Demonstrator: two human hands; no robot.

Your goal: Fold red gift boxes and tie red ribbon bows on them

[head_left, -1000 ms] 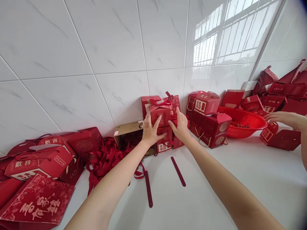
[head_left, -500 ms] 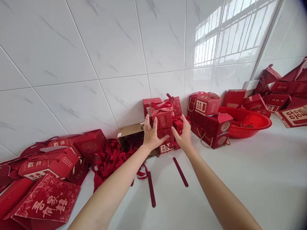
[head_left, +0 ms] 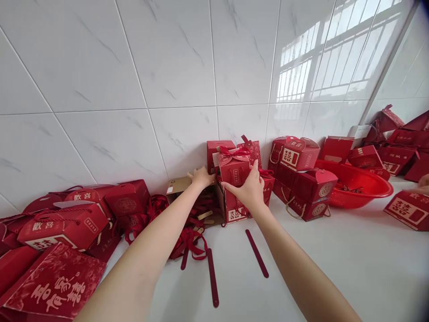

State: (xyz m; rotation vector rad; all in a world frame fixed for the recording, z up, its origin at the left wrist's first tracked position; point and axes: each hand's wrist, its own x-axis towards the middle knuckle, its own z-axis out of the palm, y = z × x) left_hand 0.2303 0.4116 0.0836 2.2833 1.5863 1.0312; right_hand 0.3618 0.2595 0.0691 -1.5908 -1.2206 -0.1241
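Observation:
A small red gift box with a ribbon bow sits on top of a stack of red boxes against the tiled wall. My right hand lies flat against the front and right side of that stack, fingers spread. My left hand rests at the top box's left side, over the edge of a brown cardboard carton that holds red ribbons. Neither hand is closed around anything.
Two dark red strips lie on the white counter in front. Red gift boxes and bags pile at the left. More boxes, a red basin and another person's hand on a flat box are at the right.
My left hand has slid from the front of the top box to its left side above the carton. The right hand stays against the stack. The view shifted slightly left.

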